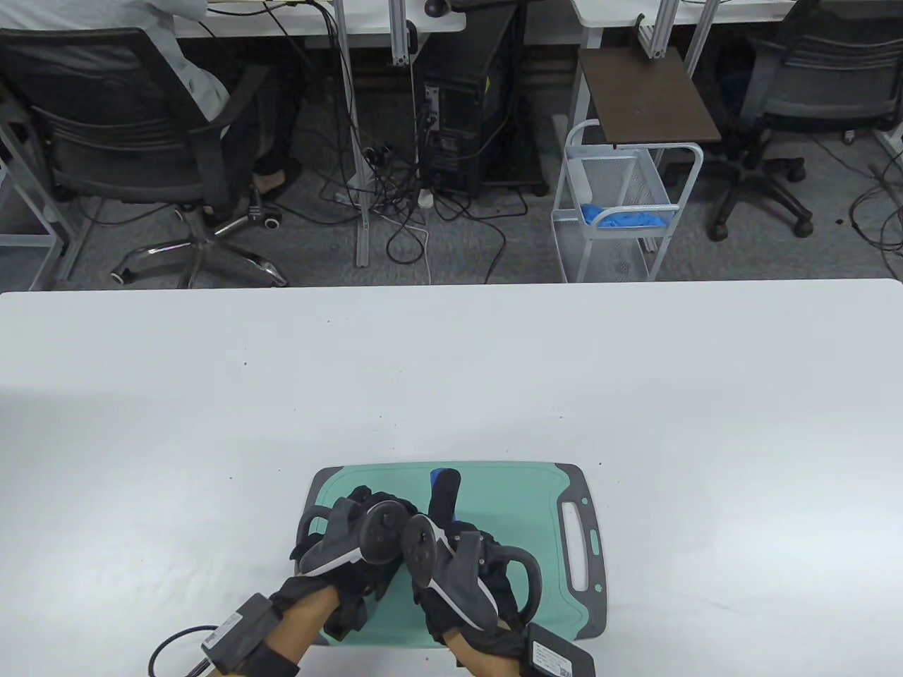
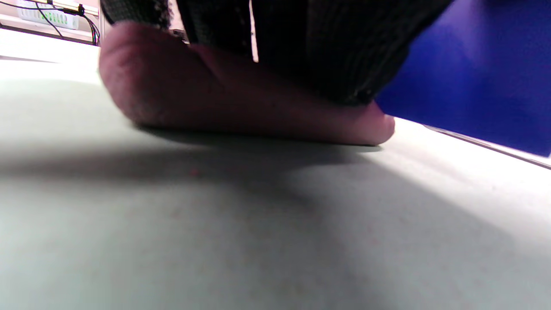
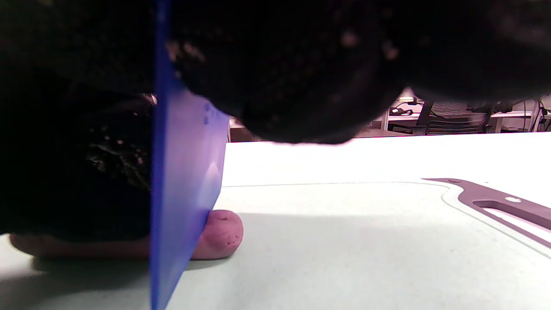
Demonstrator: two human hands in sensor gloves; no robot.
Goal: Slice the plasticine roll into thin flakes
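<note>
A pink plasticine roll [image 2: 241,103] lies on the teal cutting board [image 1: 508,508]. My left hand [image 1: 367,501] holds the roll down, its gloved fingers [image 2: 301,47] resting on top. My right hand [image 1: 448,497] grips a blue plastic blade [image 3: 185,181], which stands upright across the roll [image 3: 219,234] near its right end, leaving a short stub beyond it. The blade also shows at the right of the left wrist view [image 2: 473,77], and its tip shows in the table view [image 1: 440,471]. The hands hide the roll in the table view.
The board's grey rim and handle slot [image 1: 577,543] lie to the right of the hands. The white table [image 1: 451,367] stretches far beyond the board. Chairs, cables and a wire cart stand past the table's far edge.
</note>
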